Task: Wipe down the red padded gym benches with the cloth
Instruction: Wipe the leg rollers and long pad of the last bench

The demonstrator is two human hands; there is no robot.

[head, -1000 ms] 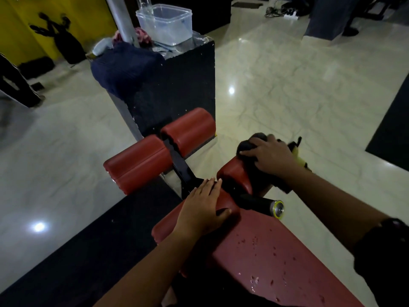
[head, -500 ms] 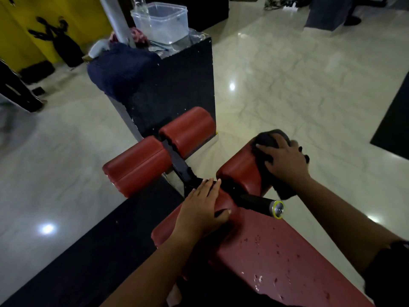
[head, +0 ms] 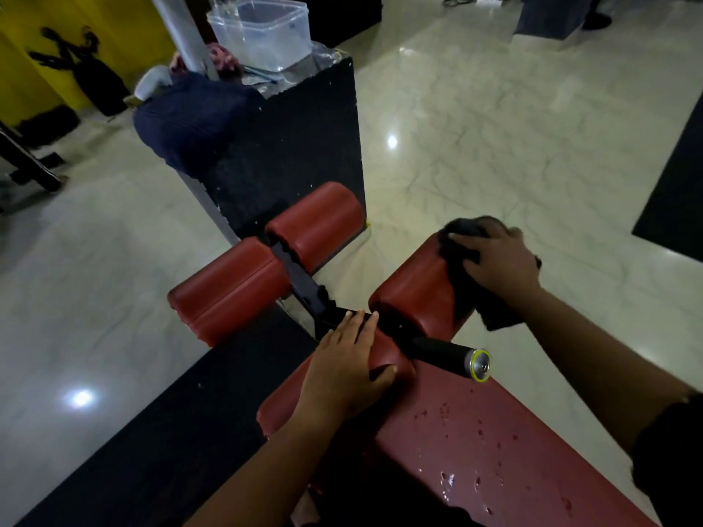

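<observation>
While the left hand point(head: 342, 370) lies flat-fingered on the bench point(head: 494, 450), the right hand point(head: 498, 260) seemingly grips the cloth point(head: 458, 283).

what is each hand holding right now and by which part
Right hand grips the cloth by its bunched upper part, against the roller pad; the lower end hangs free. Left hand holds nothing, resting flat on the bench.
</observation>
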